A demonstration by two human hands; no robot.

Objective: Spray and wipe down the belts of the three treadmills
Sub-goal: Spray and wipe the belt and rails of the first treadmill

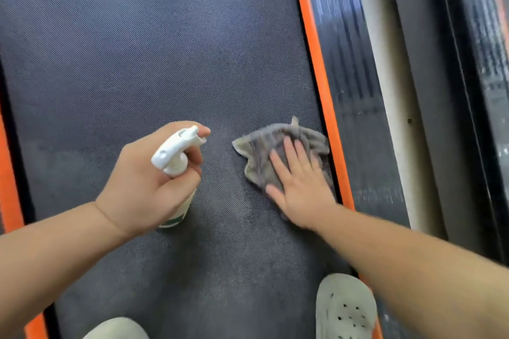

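Observation:
A dark textured treadmill belt (154,49) fills most of the head view, with orange strips along both sides. My left hand (146,181) grips a white spray bottle (176,155) above the belt, nozzle pointing away and forefinger at the trigger. My right hand (300,187) lies flat, fingers spread, pressing a crumpled grey cloth (275,146) onto the belt close to the right orange strip (316,69). The bottle's lower body is mostly hidden behind my left hand.
A black ribbed side rail (355,85) runs right of the orange strip, then a pale floor gap (385,77) and a second machine's dark frame (446,91). Two pale perforated clogs (345,311) stand on the belt at the bottom edge. A left orange strip (8,187) borders the belt.

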